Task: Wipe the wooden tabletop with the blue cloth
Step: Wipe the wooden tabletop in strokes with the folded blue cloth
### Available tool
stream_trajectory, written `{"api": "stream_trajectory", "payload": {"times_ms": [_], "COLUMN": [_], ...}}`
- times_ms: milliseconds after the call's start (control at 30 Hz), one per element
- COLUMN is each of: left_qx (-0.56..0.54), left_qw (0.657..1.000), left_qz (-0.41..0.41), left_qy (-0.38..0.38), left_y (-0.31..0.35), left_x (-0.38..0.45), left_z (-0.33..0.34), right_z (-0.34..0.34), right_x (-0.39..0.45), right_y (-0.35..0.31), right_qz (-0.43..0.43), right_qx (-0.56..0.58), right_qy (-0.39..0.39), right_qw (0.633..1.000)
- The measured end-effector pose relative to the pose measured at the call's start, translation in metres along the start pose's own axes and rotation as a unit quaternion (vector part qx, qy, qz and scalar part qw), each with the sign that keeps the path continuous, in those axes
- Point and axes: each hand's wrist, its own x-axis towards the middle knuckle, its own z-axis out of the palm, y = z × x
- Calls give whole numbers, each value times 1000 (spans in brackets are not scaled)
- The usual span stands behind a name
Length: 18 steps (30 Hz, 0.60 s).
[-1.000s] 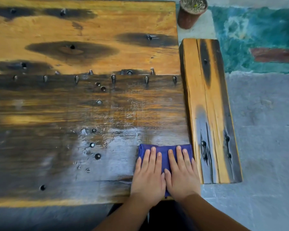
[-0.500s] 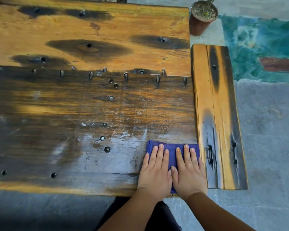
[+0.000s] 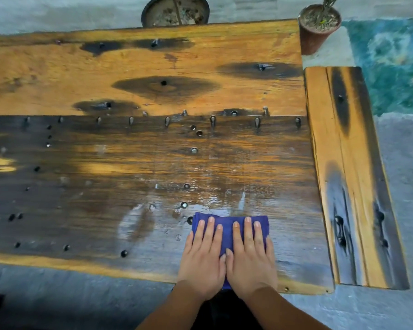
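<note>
The wooden tabletop (image 3: pixel 134 163) shows dark scorch marks and nail heads, wet and shiny near its front edge. There the left hand (image 3: pixel 202 260) lies flat, fingers straight, pressing the blue cloth (image 3: pixel 228 226) (folded into a rectangle). Touching it, the right hand (image 3: pixel 250 263) presses likewise, fingers extended. Further right lies 1 separate plank (image 3: pixel 351 177); 2 plant pots (image 3: pixel 318 27) stand beyond.

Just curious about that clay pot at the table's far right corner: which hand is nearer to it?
Right. The right hand lies on the pot's side of the cloth; the left hand presses beside it, farther away.
</note>
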Motion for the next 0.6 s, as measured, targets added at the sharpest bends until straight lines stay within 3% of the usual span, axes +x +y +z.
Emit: {"api": "stream_trajectory", "payload": {"times_ms": [400,600], "left_qx": [-11,4], "left_qw": [999,999], "left_qz": [41,49], "left_qy": [-18,-2], "left_y": [-18,-33], "left_x": [12,63], "left_z": [-9,-29], "right_z": [-10,-26], "right_x": [6,56], "right_y": [-14,-22], "right_qz": [22,12], "right_qx": [-17,-3], "right_qy": [22,22], "right_qw": [999,1000]}}
